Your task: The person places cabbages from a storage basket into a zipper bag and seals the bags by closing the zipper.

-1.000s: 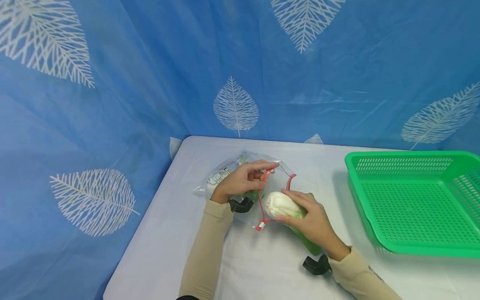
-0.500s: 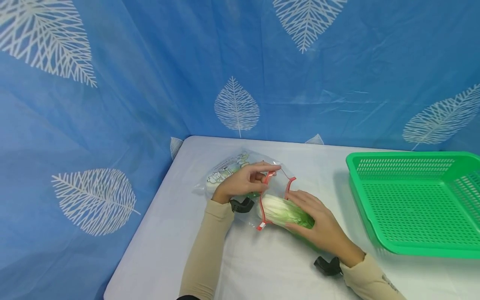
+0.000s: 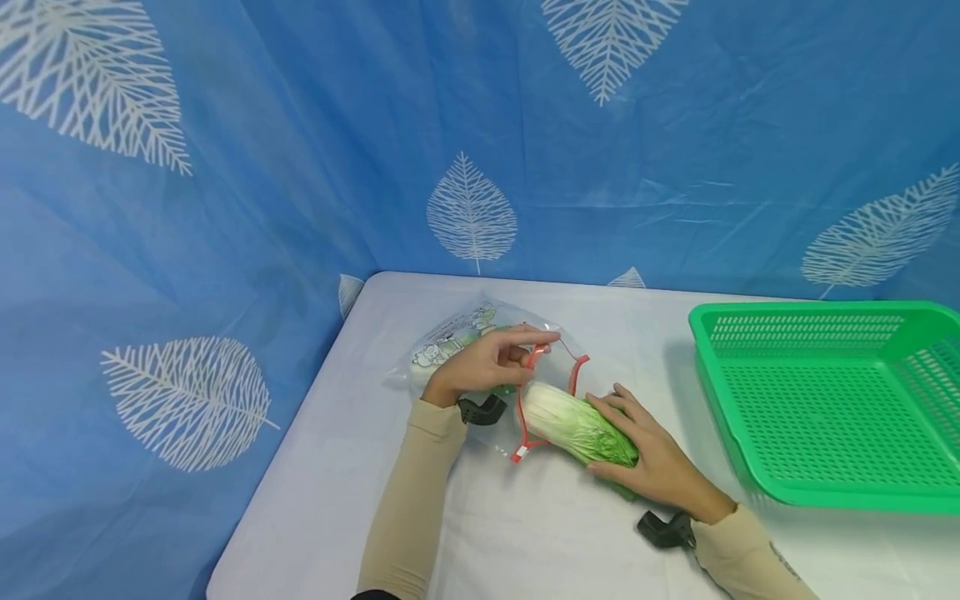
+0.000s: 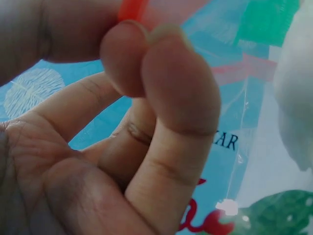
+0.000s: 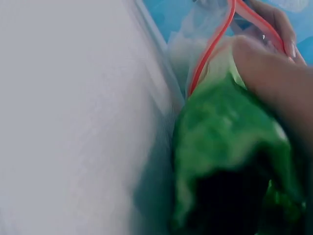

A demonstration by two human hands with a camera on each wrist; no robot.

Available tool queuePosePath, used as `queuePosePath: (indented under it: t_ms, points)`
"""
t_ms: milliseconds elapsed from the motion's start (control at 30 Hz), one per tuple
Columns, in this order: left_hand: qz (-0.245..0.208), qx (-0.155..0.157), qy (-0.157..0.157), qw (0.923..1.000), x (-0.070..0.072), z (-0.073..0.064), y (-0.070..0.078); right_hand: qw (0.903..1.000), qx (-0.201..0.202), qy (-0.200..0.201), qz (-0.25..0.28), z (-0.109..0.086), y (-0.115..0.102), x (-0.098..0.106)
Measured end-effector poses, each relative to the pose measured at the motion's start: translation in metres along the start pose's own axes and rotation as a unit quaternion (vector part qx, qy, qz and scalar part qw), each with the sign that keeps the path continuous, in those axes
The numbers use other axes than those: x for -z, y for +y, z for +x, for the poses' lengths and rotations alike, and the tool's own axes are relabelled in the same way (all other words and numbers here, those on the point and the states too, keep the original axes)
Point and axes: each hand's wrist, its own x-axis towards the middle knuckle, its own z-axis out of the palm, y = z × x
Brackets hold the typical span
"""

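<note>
A clear plastic zip bag (image 3: 454,330) with red zip edging and printed drawings lies on the table, its mouth facing right. My left hand (image 3: 491,360) pinches the red edging between thumb and fingertip, as the left wrist view shows closely. At the mouth is a Chinese cabbage (image 3: 567,423), its white base just within the red edging and its green leaves outside. My right hand (image 3: 651,454) grips the leafy end, thumb on the near side and fingers on the far side. Something pale and green shows inside the bag, partly covered by the left hand and the print.
A green plastic basket (image 3: 738,467) with perforated sides stands on the right of the white-covered table (image 3: 352,492). Blue curtains (image 3: 645,192) with white leaf patterns rise behind the table and along its left side.
The cabbage's white base has gone from in front of the mouth to inside the red edging. My right hand has slid right and nearer, towards the leafy end. The left hand stays put.
</note>
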Motion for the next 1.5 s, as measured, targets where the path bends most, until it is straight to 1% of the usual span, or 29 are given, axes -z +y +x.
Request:
queuePosePath:
  t_ms: [67, 200, 267, 333, 467, 600, 700, 900, 1033, 1100, 1233, 1400, 1500]
  points:
    - [0.003, 0.003, -0.001, 1.0, 0.0, 0.001, 0.0, 0.9998, 0.013, 0.013, -0.009, 0.0, 0.001, -0.001]
    - [0.003, 0.005, -0.005, 1.0, -0.001, 0.002, 0.001, 0.9969, 0.059, 0.035, -0.039, 0.001, 0.001, -0.001]
    - [-0.002, 0.005, -0.007, 1.0, -0.001, 0.002, 0.001, 0.9953, 0.076, 0.041, -0.044, 0.002, 0.0, -0.001]
    - [-0.003, 0.004, -0.01, 0.9999, -0.002, 0.003, 0.002, 0.9946, 0.084, 0.045, -0.042, 0.003, -0.001, 0.0]
    - [-0.007, 0.003, -0.019, 0.9998, -0.004, 0.004, 0.003, 0.9945, 0.089, 0.049, -0.025, 0.002, -0.005, 0.003]
    - [-0.012, 0.004, -0.023, 0.9997, -0.006, 0.007, 0.005, 0.9958, 0.079, 0.045, 0.014, 0.002, -0.01, 0.01]
    - [-0.016, 0.008, -0.024, 0.9995, -0.008, 0.009, 0.006, 0.9963, 0.068, 0.034, 0.041, 0.004, -0.014, 0.018]
    - [-0.035, 0.017, -0.031, 0.9988, -0.012, 0.01, 0.006, 0.9941, 0.07, 0.007, 0.082, 0.006, -0.018, 0.027]
    - [-0.043, 0.015, -0.03, 0.9985, -0.014, 0.009, 0.009, 0.994, 0.061, -0.006, 0.091, 0.011, -0.019, 0.03]
    - [-0.056, 0.014, -0.03, 0.9978, -0.014, 0.008, 0.011, 0.9948, 0.057, -0.007, 0.084, 0.014, -0.019, 0.032]
    - [-0.077, 0.014, -0.027, 0.9966, -0.016, 0.007, 0.014, 0.9964, 0.066, 0.008, 0.052, 0.02, -0.019, 0.034]
    - [-0.084, 0.021, -0.026, 0.9959, -0.021, 0.009, 0.012, 0.9967, 0.078, 0.017, 0.013, 0.024, -0.027, 0.034]
    - [-0.082, 0.022, -0.032, 0.9959, -0.024, 0.013, 0.01, 0.9943, 0.099, 0.032, -0.023, 0.025, -0.036, 0.037]
